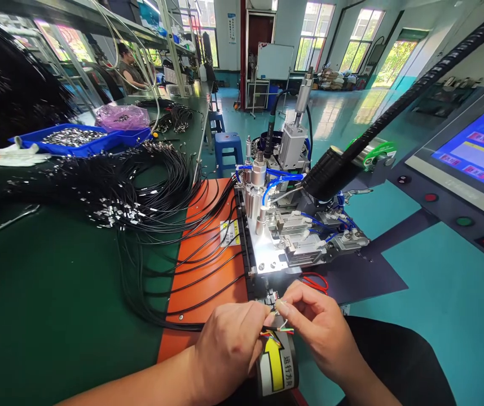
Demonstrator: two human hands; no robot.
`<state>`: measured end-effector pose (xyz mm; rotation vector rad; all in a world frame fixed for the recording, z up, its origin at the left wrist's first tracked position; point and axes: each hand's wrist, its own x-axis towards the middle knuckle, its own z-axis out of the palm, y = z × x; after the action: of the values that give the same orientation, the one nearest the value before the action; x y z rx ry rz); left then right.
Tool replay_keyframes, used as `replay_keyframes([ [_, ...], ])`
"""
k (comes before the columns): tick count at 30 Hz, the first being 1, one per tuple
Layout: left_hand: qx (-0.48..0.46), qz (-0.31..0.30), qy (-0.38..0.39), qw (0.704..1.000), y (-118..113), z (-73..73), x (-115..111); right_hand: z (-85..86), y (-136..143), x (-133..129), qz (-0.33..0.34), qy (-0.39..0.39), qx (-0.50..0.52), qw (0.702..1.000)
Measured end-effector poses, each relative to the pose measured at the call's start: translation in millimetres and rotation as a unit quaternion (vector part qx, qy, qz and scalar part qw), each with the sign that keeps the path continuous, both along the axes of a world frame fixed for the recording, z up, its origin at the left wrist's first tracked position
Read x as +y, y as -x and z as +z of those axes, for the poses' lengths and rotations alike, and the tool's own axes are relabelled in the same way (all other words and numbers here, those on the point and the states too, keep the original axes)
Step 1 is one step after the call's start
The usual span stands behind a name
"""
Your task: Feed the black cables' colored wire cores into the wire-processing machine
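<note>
My left hand [230, 337] is closed round a few black cables [180, 325] that come in from the left. Stripped ends with thin coloured wires [287, 331] stick out past its fingers. My right hand [320, 327] pinches at a thin pale wire beside the left fingertips; the exact tip is hidden by the fingers. Just beyond both hands is the front end of a metal machine [269, 248] with cylinders and blue air tubes. Several black cables run over its orange panel [203, 225] into its side. Below the hands shows a label with a yellow arrow [275, 366].
A large bundle of black cables [161, 180] lies on the green table [56, 293]. Behind it are a blue tray [85, 145] of small metal parts and a white glove [17, 155]. A control panel [449, 186] stands right. A person [130, 70] sits far back left.
</note>
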<state>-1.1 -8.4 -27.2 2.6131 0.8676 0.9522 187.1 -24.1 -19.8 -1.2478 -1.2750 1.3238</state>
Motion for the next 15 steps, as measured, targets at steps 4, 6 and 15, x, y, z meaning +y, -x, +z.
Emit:
replay_keyframes([
  [4, -0.017, 0.003, 0.013, 1.000, -1, 0.6, -1, -4.0, 13, -5, -0.062, -0.010, 0.018, 0.998],
  [6, -0.020, 0.006, 0.010, 1.000, -2, 0.1, -2, -5.6, 19, -7, -0.082, -0.013, 0.019, 0.996],
  [15, 0.010, -0.006, 0.000, 1.000, 0, 3.2, 1, -6.4, 21, -6, -0.116, 0.031, 0.060, 0.991],
])
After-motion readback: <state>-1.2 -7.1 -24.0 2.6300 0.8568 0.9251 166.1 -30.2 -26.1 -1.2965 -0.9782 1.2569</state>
